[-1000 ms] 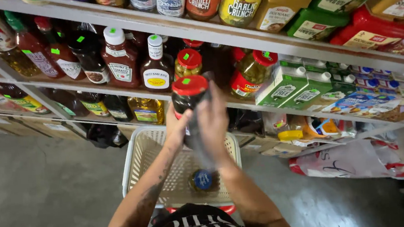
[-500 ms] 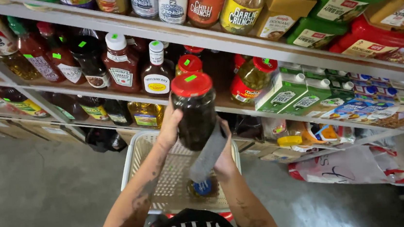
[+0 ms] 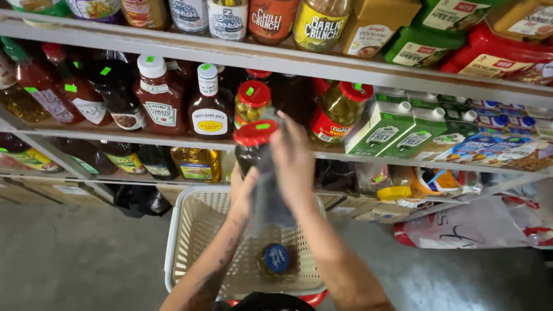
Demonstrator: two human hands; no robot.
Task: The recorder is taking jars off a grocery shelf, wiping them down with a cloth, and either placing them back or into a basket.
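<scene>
In front of the middle shelf I hold a dark glass jar (image 3: 254,152) with a red lid. My left hand (image 3: 242,193) grips it from the left side and behind. My right hand (image 3: 294,162) presses a grey cloth (image 3: 269,199) against the jar's front, covering most of its body. Below both hands stands a cream plastic basket (image 3: 178,241), and in it lies a small jar with a blue lid (image 3: 276,258).
Metal shelves (image 3: 167,46) hold sauce bottles (image 3: 159,96), red-lidded jars (image 3: 342,110), green cartons (image 3: 391,129) and packets. White plastic bags (image 3: 476,225) lie low at the right. Grey concrete floor (image 3: 47,282) spreads to the left.
The jar has come down a little from its raised position. My right hand with the cloth has slid up over the jar's front, near the lid.
</scene>
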